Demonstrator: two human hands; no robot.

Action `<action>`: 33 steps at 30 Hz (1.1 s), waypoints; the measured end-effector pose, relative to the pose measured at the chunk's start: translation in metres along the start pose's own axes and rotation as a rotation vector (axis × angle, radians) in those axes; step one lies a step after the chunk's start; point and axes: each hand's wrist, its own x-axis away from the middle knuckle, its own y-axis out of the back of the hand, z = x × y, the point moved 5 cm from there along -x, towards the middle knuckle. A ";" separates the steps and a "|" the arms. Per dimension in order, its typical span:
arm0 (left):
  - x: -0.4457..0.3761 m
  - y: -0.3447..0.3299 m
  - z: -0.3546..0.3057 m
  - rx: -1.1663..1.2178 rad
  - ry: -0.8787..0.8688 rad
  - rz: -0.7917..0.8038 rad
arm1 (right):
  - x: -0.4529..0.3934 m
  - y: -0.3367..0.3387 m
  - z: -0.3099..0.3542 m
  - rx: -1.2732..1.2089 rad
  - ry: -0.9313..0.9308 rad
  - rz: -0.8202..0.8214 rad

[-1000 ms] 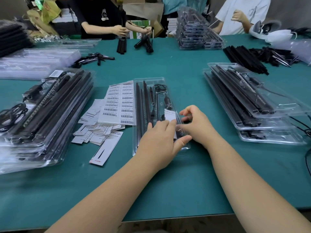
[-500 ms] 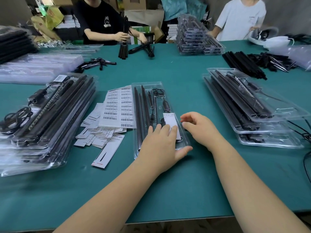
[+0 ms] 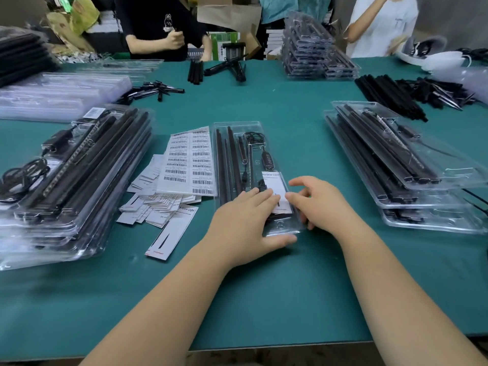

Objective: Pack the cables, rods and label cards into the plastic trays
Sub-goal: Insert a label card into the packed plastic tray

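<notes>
I see the left hand (image 3: 243, 220) lying flat on the near end of the clear tray (image 3: 237, 128), fingers straight, pressing on the white label card (image 3: 276, 191), thumb along the tray's near edge. Right hand (image 3: 319, 204) sits just right of the card, fingers loosely curled at the tray's right edge, grasping nothing I can make out. Black rods (image 3: 224, 159) and a cable (image 3: 253, 137) lie in the tray beyond both hands. Barcode sheet (image 3: 190, 162) and loose cards (image 3: 155, 204) left of the left hand. Filled tray stacks (image 3: 396, 159) far right and left.

Left hand (image 3: 244, 220) flat; right hand (image 3: 320, 202) loosely curled.
</notes>
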 end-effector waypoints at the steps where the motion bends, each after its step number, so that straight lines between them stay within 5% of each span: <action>1: -0.001 0.000 0.002 0.037 0.020 0.001 | 0.000 0.000 0.000 -0.014 0.006 -0.012; 14: -0.005 0.011 0.009 0.184 0.018 0.005 | 0.002 0.000 0.002 -0.496 -0.232 -0.016; 28: -0.004 0.009 -0.002 0.045 -0.010 0.077 | 0.001 -0.001 0.002 -0.469 -0.252 0.043; 33: -0.004 0.016 -0.003 0.129 0.034 0.050 | 0.000 -0.005 0.004 -0.336 -0.124 0.040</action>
